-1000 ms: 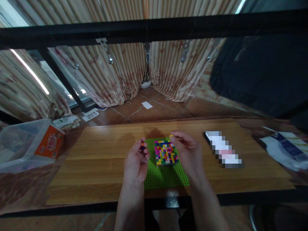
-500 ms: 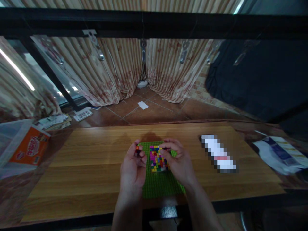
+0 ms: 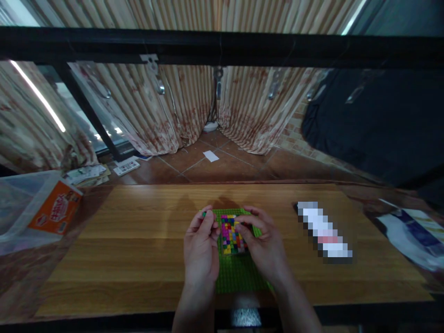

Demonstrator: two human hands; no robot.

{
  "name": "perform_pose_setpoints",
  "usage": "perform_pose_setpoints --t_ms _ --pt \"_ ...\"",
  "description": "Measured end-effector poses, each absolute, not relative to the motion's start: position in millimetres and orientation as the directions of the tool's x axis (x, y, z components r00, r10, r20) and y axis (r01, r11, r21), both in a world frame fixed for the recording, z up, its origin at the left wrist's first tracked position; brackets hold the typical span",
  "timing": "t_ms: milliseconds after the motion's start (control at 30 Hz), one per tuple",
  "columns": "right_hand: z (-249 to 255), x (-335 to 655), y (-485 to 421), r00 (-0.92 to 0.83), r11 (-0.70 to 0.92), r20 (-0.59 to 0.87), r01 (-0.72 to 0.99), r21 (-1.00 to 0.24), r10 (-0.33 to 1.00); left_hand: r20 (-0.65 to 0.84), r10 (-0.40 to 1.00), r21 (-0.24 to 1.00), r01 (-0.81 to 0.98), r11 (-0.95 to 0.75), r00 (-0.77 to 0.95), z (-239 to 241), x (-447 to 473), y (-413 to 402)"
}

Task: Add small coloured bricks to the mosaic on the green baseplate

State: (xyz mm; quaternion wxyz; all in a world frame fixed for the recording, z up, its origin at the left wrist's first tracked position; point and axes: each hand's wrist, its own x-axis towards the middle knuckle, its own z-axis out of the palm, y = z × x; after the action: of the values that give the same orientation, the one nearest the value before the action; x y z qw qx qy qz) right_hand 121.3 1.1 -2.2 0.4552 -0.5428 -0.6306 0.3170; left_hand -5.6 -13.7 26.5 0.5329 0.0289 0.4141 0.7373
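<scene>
– Now your left hand (image 3: 200, 243) is pinched shut on a small brick (image 3: 204, 214), held up at the fingertips just left of the multicoloured brick block (image 3: 231, 236)
– And your right hand (image 3: 262, 240) lies curled over that block's right side, fingers touching its top; whether it grips or only presses cannot be told
– That block sits on the green baseplate (image 3: 239, 277), mid-bench (image 3: 138, 240), between your two hands; the right hand is the nearer, in contact with it
– Its visible part runs lengthwise away from you, toward the far bench edge, coloured face upward; the small brick lies to its left, level with its far corner
</scene>
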Motion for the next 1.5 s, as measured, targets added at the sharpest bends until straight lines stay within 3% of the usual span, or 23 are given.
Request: perform_pose_setpoints --t_ms 200,433,767,1133,1500 --pt "-4 120 1 0.017 0.194 0.215 0.372 -0.908 0.976 -0.287 0.825 0.760 -0.640 -0.113 -0.487 22 -3 -16" --pt "-1 115 5 0.117 0.161 0.192 0.227 -0.960 0.974 -0.244 0.878 0.747 -0.657 -0.102 -0.413 22 -4 -17" --pt "-1 115 3 0.139 0.181 0.214 0.215 -0.960 0.967 -0.275 0.883 0.667 -0.737 -0.111 -0.381 21 -8 -17" --pt "-3 118 3 0.074 0.174 0.199 0.259 -0.950 0.977 -0.261 0.892 0.685 -0.722 -0.098 -0.370 24 -10 -18" --pt "1 115 1 0.048 0.191 0.219 0.339 -0.921 0.975 -0.429 0.847 0.604 -0.797 0.009 -0.315 32 -13 -16"
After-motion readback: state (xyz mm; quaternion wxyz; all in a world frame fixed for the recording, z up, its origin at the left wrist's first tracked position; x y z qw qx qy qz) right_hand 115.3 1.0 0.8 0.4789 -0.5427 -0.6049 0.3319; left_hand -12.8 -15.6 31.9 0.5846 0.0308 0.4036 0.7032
